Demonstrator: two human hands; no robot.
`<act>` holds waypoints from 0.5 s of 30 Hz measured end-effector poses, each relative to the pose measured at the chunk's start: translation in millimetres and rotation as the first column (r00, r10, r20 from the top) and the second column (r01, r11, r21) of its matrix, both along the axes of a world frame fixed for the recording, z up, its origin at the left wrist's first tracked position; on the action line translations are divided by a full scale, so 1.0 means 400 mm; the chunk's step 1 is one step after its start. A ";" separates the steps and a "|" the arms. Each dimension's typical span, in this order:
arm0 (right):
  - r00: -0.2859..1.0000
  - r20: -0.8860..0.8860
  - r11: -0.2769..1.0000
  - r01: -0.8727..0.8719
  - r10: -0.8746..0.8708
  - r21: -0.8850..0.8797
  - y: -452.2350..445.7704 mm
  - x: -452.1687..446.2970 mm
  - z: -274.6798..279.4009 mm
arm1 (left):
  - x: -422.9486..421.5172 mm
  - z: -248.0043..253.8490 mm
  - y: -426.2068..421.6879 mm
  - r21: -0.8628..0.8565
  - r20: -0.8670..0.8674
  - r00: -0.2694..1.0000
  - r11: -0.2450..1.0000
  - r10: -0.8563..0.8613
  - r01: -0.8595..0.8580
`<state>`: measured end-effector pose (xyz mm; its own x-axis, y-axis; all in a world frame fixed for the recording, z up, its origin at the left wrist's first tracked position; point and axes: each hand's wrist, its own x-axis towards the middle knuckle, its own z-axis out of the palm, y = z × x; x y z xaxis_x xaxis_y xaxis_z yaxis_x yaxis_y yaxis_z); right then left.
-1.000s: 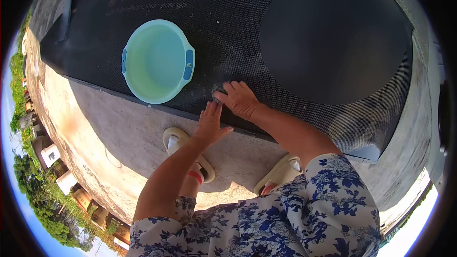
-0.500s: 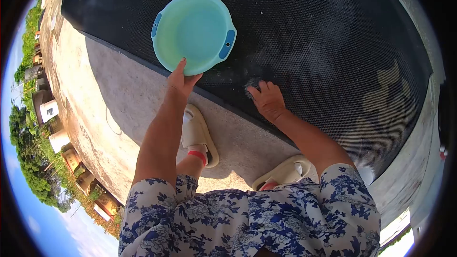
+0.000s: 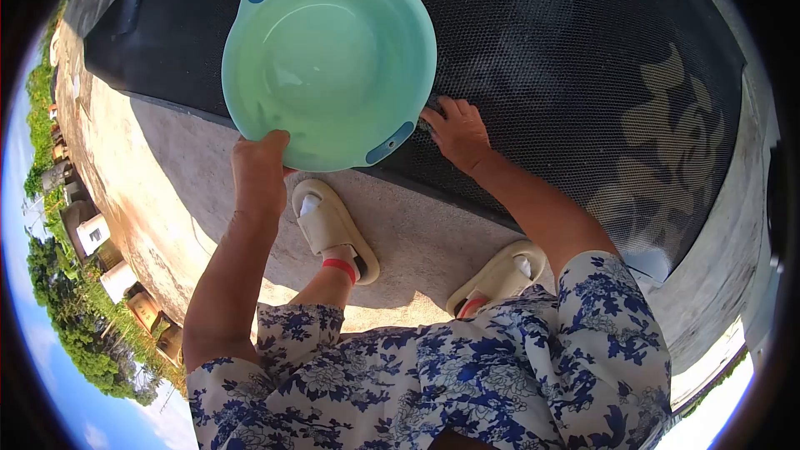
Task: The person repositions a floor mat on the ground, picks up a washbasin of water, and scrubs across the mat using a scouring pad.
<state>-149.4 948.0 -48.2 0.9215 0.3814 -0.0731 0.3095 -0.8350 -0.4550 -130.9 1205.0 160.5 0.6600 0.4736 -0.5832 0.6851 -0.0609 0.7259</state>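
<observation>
A light green basin (image 3: 325, 58) with blue handle patches is raised over the black mesh mat (image 3: 533, 42), and some liquid shows inside. My left hand (image 3: 262, 171) grips its near rim, thumb over the edge and fingers underneath. Just right of the basin, my right hand (image 3: 458, 133) is on the mat with its fingers bent. A bit of grey scrubber (image 3: 432, 105) shows at its fingertips, partly hidden by the basin's rim. Whitish smears mark the mat beyond my right hand.
Below the mat's near edge lies concrete ground (image 3: 408, 233), where my feet stand in beige slippers (image 3: 333, 229). Several pots and containers (image 3: 92, 233) line the left side beside green plants. A leafy pattern (image 3: 667, 142) covers the mat's right part.
My left hand went from beside my right hand to the basin's rim. The basin has come up off the mat, closer to the camera, and is turned. My right hand stays low on the mat.
</observation>
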 end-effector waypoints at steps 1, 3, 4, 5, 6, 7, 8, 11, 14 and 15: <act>0.996 -0.004 0.996 -0.090 0.090 0.014 0.005 -0.020 -0.001 | -0.002 0.014 -0.018 0.034 0.033 0.998 0.998 -0.054 0.053; 0.986 -0.018 0.986 -0.163 0.164 0.038 -0.003 -0.045 -0.011 | -0.024 0.039 -0.039 0.172 0.049 0.969 0.958 -0.241 0.229; 0.981 0.021 0.980 -0.196 0.195 0.048 -0.018 -0.043 -0.020 | -0.033 0.049 -0.050 0.302 0.051 0.912 0.877 -0.407 0.375; 0.972 0.066 0.972 -0.228 0.225 0.053 -0.029 -0.042 -0.024 | -0.040 0.058 -0.065 0.304 0.051 0.905 0.870 -0.423 0.389; 0.975 0.070 0.975 -0.214 0.210 0.052 -0.028 -0.045 -0.021 | -0.045 0.065 -0.082 0.487 0.061 0.830 0.743 -0.554 0.460; 0.983 0.045 0.978 -0.181 0.178 0.099 -0.021 -0.048 -0.020 | -0.046 0.073 -0.093 0.567 0.055 0.784 0.666 -0.618 0.485; 0.989 0.011 0.978 -0.151 0.151 0.145 -0.022 -0.060 -0.017 | -0.048 0.081 -0.104 0.646 0.044 0.737 0.582 -0.675 0.494; 0.966 0.163 0.978 -0.207 0.199 0.032 -0.071 -0.041 -0.017 | -0.039 0.130 -0.098 0.727 0.135 0.667 0.530 -0.733 0.436; 0.975 0.210 0.989 -0.041 0.070 -0.141 -0.203 0.009 -0.036 | -0.095 0.163 0.031 0.444 0.100 0.892 0.822 -0.440 0.356; 0.972 0.231 0.981 0.081 -0.039 -0.177 -0.258 0.028 -0.039 | -0.116 0.168 0.069 0.360 0.179 0.926 0.898 -0.331 0.252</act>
